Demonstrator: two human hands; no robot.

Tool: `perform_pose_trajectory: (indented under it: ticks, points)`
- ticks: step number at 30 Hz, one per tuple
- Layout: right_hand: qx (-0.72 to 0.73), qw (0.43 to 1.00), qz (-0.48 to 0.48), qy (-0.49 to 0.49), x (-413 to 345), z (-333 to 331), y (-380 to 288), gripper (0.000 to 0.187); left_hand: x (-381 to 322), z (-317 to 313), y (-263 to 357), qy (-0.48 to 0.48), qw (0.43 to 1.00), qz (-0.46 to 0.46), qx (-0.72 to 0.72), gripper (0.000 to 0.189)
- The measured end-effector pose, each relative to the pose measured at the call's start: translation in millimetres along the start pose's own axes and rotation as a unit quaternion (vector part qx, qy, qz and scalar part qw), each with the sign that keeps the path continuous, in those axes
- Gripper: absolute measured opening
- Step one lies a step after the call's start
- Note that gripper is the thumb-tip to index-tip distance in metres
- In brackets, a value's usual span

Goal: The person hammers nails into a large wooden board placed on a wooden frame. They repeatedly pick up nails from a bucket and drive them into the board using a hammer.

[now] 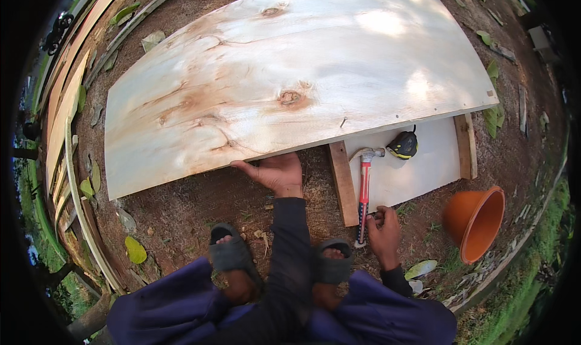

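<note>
My left hand (282, 175) is palm up at the near edge of a large pale plywood sheet (254, 77), its thumb along the edge and its fingers hidden underneath. A nail (343, 122) stands partly out of the sheet near that edge. My right hand (385, 236) is beside the handle of a claw hammer (364, 186) with a red and dark grip, fingers curled; whether it touches the handle is unclear. The hammer lies on a white panel (424, 175) next to a wooden batten (343, 184). A black and yellow tape measure (403, 145) rests on the panel too.
An orange plastic bucket (474, 225) lies tipped at the right. Another batten (465, 145) supports the sheet's right end. Long wood strips (68, 132) are piled at the left. My sandalled feet (233, 254) stand on bare soil with scattered leaves.
</note>
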State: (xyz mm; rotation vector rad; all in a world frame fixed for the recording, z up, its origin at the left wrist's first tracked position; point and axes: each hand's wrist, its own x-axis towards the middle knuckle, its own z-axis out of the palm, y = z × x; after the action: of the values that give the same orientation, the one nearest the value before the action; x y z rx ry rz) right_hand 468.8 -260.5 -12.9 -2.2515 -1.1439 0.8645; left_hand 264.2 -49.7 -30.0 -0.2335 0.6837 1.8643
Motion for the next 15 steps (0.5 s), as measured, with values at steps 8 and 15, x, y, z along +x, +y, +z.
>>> perform_pose_trajectory:
  ticks: [8,15]
  points:
    - [0.039,0.996,0.023,-0.071,-22.4,11.2,-7.6,0.052,6.5,7.6,-1.6,0.017,0.999,0.022,0.017,0.12]
    - [0.027,0.999,0.025,0.032,-24.0,11.3,17.4,0.043,21.3,-3.6,1.0,-0.005,1.0,0.007,0.015,0.119]
